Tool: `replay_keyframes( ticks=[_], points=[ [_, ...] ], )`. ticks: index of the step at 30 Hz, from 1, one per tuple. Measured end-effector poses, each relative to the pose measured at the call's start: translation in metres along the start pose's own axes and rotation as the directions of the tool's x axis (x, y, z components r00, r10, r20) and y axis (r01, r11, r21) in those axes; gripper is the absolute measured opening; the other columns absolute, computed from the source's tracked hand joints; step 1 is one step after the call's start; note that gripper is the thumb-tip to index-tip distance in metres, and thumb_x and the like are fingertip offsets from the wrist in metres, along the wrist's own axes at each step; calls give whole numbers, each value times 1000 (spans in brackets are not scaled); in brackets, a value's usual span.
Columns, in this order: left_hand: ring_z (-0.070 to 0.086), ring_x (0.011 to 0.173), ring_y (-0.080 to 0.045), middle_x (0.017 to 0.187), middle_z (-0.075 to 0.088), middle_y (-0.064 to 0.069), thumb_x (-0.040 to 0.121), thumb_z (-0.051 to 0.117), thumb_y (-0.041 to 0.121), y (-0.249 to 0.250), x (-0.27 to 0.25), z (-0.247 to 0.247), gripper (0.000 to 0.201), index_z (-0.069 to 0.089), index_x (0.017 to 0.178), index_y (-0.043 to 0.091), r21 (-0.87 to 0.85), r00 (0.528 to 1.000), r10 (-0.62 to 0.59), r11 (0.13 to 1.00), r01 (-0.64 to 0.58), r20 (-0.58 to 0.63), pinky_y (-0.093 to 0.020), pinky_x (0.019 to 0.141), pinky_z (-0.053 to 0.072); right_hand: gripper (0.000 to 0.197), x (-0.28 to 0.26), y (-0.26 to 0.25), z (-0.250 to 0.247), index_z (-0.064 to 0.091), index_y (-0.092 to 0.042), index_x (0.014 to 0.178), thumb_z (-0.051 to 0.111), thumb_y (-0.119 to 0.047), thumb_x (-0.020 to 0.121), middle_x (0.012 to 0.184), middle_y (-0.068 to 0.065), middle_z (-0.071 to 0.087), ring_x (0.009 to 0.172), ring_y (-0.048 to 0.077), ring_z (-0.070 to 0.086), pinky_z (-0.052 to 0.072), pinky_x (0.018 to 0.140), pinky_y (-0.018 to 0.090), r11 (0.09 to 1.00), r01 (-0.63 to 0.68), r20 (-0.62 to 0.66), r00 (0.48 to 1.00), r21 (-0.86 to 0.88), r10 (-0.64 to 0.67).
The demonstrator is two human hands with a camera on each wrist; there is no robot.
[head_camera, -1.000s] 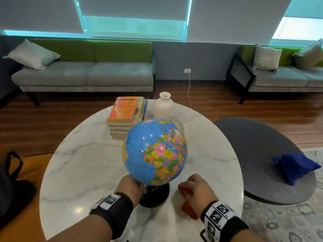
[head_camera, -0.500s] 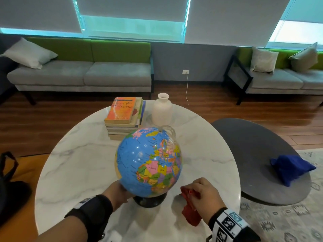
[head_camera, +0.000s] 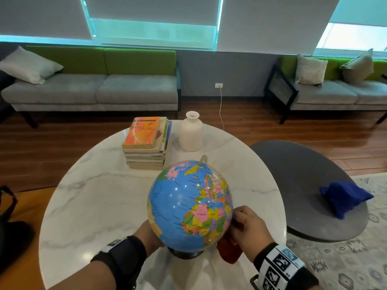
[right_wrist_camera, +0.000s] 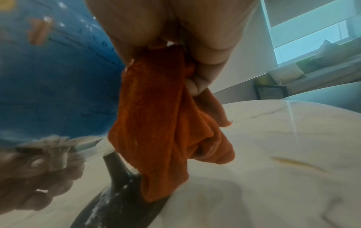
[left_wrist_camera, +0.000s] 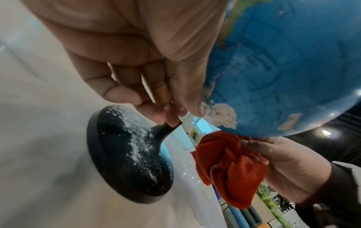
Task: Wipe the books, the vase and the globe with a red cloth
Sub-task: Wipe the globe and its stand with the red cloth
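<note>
The blue globe stands on its black base at the near side of the marble table. My left hand reaches under the sphere from the left, and its fingers curl round the thin neck of the stand. My right hand grips the bunched red cloth against the globe's lower right side; the cloth hangs down towards the base. A stack of books and a white vase stand at the table's far side.
A low dark oval table with a blue cloth on it sits to the right, over a patterned rug. A black bag lies on the floor at the left. Sofas line the far wall.
My right hand has lifted the red cloth off the table up to the globe's lower right side. My left hand has shifted under the sphere, and the globe has turned.
</note>
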State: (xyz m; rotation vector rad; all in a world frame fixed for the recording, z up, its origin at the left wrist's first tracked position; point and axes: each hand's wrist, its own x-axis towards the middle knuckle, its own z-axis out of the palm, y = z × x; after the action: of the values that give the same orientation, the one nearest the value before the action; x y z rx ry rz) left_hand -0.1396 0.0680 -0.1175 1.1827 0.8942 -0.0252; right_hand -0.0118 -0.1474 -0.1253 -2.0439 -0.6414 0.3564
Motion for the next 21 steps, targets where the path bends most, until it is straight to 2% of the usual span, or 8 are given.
replay_keyframes(
  ticks=[2,4,5,7,8,13,17,21],
  points=[
    [57,50,-6,38,56,8,69,58,-31,11,-11,13,57,61,39,18,-6,996,16,1000,-16,87,-18,48,47,68,0,2,-4,62,-55,61,64,11,77,88,-1,55,54,9,56,47,53,22,1000,-16,-26,1000,-12,16],
    [43,25,-3,30,48,3,38,59,-33,25,-30,26,46,54,27,12,-6,980,100,995,-100,174,-13,29,34,63,-2,4,-9,63,-49,57,65,12,75,86,-1,56,59,5,58,46,54,16,999,-25,-62,998,-25,23],
    [42,22,-5,30,48,0,44,59,-29,33,-38,31,44,54,26,10,6,971,101,994,-105,219,-14,25,32,63,-3,5,-11,61,-48,56,66,12,74,85,-1,56,63,2,58,44,56,12,999,-32,-76,997,-38,29],
    [46,22,-10,32,52,-5,88,38,-21,32,-35,33,68,56,28,5,-75,972,82,995,-67,219,-17,24,34,64,-6,7,-12,62,-51,55,68,11,73,84,-3,56,67,0,58,42,58,8,997,-47,-80,996,-57,42],
    [48,23,-10,34,54,-6,96,29,-13,32,-34,32,72,58,32,3,-133,970,46,991,-14,240,-18,25,36,66,-8,9,-13,63,-53,57,68,11,73,84,-2,56,63,2,58,44,57,11,997,-58,-71,996,-49,54],
    [53,33,2,38,58,6,96,31,-13,28,-25,40,45,60,69,7,41,969,-77,997,69,233,-12,36,42,64,-17,16,-14,62,-54,63,69,9,74,84,-3,56,60,8,58,49,63,24,993,-93,-71,994,-67,88],
    [51,33,5,36,56,9,97,34,-9,27,-23,48,47,57,61,10,1,962,-168,985,172,217,-10,36,40,62,-21,17,-15,63,-50,60,67,10,74,82,-4,57,61,10,61,51,62,23,988,-137,-79,988,-69,132],
    [59,36,-11,43,62,-3,99,32,-4,20,-19,55,67,66,43,7,-87,959,-148,981,174,242,-18,32,44,59,-25,10,-17,63,-48,65,62,9,76,79,-8,62,64,14,60,48,62,25,980,-189,-38,982,-58,187]
  ],
)
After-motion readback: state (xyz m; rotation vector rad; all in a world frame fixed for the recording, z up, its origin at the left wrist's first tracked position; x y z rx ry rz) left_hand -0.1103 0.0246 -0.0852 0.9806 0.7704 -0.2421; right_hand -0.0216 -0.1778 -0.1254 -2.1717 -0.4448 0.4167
